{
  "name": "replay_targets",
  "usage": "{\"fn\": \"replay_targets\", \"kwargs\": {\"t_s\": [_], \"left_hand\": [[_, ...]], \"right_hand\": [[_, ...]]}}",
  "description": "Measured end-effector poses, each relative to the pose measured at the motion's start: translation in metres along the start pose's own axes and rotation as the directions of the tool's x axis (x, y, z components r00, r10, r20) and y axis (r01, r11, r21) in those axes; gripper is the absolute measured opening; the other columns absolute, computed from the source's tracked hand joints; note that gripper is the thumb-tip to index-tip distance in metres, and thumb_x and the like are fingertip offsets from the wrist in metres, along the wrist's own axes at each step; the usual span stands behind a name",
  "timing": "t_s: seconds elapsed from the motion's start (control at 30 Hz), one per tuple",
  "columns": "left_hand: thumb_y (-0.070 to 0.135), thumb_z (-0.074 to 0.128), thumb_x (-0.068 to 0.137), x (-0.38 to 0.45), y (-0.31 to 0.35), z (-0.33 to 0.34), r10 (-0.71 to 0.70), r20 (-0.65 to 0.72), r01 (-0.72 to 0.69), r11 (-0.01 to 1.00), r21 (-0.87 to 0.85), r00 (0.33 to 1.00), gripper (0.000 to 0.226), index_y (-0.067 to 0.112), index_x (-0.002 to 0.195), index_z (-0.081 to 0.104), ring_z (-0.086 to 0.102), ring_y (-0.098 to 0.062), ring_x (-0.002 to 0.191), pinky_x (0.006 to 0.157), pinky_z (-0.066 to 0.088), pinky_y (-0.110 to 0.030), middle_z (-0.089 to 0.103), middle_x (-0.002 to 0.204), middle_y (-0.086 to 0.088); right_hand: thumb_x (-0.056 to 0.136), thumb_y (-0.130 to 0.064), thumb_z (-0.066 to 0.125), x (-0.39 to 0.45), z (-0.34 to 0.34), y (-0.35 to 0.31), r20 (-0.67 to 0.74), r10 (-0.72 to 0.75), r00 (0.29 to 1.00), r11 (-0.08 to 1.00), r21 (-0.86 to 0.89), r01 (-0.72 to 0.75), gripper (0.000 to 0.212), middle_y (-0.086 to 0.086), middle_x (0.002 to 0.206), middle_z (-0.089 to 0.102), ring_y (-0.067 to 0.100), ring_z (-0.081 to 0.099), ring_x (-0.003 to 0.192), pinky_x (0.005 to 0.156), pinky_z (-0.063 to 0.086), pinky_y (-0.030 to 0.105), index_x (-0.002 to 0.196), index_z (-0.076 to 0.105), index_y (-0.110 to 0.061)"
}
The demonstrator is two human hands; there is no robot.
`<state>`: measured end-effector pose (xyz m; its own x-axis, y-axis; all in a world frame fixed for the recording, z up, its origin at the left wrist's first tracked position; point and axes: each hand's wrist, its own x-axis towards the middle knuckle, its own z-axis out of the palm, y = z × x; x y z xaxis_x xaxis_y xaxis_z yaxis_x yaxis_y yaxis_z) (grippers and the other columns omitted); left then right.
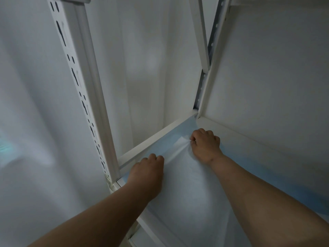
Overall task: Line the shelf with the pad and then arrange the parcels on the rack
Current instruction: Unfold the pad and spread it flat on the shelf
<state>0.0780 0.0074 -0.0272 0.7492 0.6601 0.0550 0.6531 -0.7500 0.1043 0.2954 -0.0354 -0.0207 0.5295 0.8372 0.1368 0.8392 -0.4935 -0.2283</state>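
The pad [192, 189], a thin sheet white across its middle with a pale blue border, lies spread over the shelf [153, 138] of a white metal rack [83, 90]. Its long axis seems to run from the near right toward the far left end of the shelf, though its near and right parts pass under the arms and out of view, so its full outline cannot be told. The far left corner of its blue border points into the corner of the rack, where the back post [207, 82] meets the shelf rails. The left hand [148, 168] sits at the near left of the shelf, just beside the slotted front post, fingers curled with the knuckles up, bearing on the left edge of the pad; whether the fingers pinch the sheet or only press it is hidden beneath the hand. The right hand [204, 145] is farther in, near the far corner, with fingers curled tight and a bunch of the white sheet gathered in its grip, creases fanning out to the left from the fingers. Between the two hands the sheet lifts in a low fold that runs from one to the other. The blue border lies along the left rail and along the back rail. Behind the rack stands a plain white wall [267, 68].
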Motion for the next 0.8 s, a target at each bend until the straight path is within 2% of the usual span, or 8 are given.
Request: {"fn": "replay_targets", "kwargs": {"t_s": [0.2,0.3,0.37,0.47,0.53,0.6,0.7,0.8], "left_hand": [[0.022,0.046,0.096,0.001,0.009,-0.014,0.029,-0.05,-0.029,1.0,-0.003,0.998,0.014,0.02,0.109,0.049,0.057,-0.024,0.097,0.069,0.034,-0.033,0.056,0.104,-0.002],[0.022,0.045,0.097,0.0,0.017,-0.023,0.065,-0.078,-0.066,0.998,-0.003,0.995,0.013,0.021,0.11,0.045,0.055,-0.022,0.088,0.065,0.038,-0.033,0.057,0.1,-0.001],[0.022,0.043,0.099,-0.001,0.021,-0.026,0.081,-0.081,-0.081,0.997,0.009,0.993,0.013,0.021,0.111,0.042,0.05,-0.021,0.078,0.061,0.038,-0.033,0.058,0.097,-0.002],[0.023,0.041,0.101,-0.005,0.023,-0.026,0.105,-0.058,-0.104,0.994,0.022,0.993,0.015,0.023,0.115,0.036,0.047,-0.02,0.069,0.055,0.033,-0.033,0.06,0.093,-0.001],[0.022,0.041,0.101,-0.009,0.021,-0.024,0.144,-0.045,-0.143,0.989,0.026,0.989,0.017,0.023,0.117,0.034,0.049,-0.02,0.066,0.056,0.034,-0.033,0.061,0.092,-0.002],[0.021,0.041,0.102,-0.013,0.019,-0.021,0.2,-0.031,-0.2,0.979,0.03,0.979,0.018,0.023,0.118,0.033,0.052,-0.02,0.067,0.058,0.038,-0.033,0.061,0.092,-0.001],[0.022,0.04,0.102,-0.018,0.013,-0.018,0.289,-0.013,-0.288,0.957,0.03,0.957,0.019,0.023,0.119,0.033,0.055,-0.023,0.071,0.063,0.046,-0.034,0.058,0.09,0.0],[0.025,0.038,0.103,-0.02,0.007,-0.016,0.335,-0.028,-0.334,0.942,0.016,0.942,0.018,0.023,0.12,0.036,0.05,-0.023,0.07,0.063,0.041,-0.032,0.049,0.085,0.002]], "right_hand": [[0.094,-0.017,0.041,-0.006,-0.006,0.009,-0.023,0.028,0.999,0.999,-0.028,-0.029,0.007,-0.004,0.1,0.048,0.025,0.046,0.106,0.083,0.027,0.034,0.091,0.046,-0.022],[0.092,-0.019,0.045,-0.005,-0.007,0.014,0.014,0.083,0.996,0.996,-0.026,-0.083,0.024,0.0,0.126,0.048,0.028,0.044,0.119,0.093,0.031,0.037,0.115,0.053,-0.024],[0.093,-0.021,0.049,-0.002,-0.011,0.012,0.001,0.211,0.977,0.968,0.138,-0.209,0.04,0.002,0.144,0.04,0.029,0.041,0.128,0.102,0.032,0.039,0.133,0.048,-0.026],[0.095,-0.03,0.047,0.006,-0.015,0.01,0.101,0.4,0.911,0.784,0.476,-0.397,0.048,0.005,0.147,0.044,0.031,0.044,0.131,0.108,0.034,0.042,0.142,0.039,-0.023],[0.094,-0.039,0.048,0.009,-0.015,0.01,0.171,0.432,0.886,0.714,0.536,-0.451,0.055,0.008,0.148,0.046,0.032,0.044,0.133,0.111,0.034,0.047,0.145,0.035,-0.022],[0.093,-0.041,0.049,0.011,-0.016,0.012,0.194,0.454,0.87,0.723,0.491,-0.487,0.06,0.008,0.149,0.045,0.032,0.041,0.135,0.111,0.033,0.048,0.149,0.032,-0.024],[0.094,-0.037,0.047,0.017,-0.021,0.014,0.191,0.481,0.856,0.794,0.32,-0.517,0.063,0.008,0.147,0.044,0.033,0.037,0.136,0.112,0.029,0.045,0.153,0.026,-0.028],[0.092,-0.036,0.047,0.023,-0.025,0.01,0.225,0.477,0.85,0.828,0.211,-0.52,0.06,0.005,0.144,0.047,0.032,0.036,0.136,0.111,0.026,0.044,0.15,0.032,-0.03]]}}
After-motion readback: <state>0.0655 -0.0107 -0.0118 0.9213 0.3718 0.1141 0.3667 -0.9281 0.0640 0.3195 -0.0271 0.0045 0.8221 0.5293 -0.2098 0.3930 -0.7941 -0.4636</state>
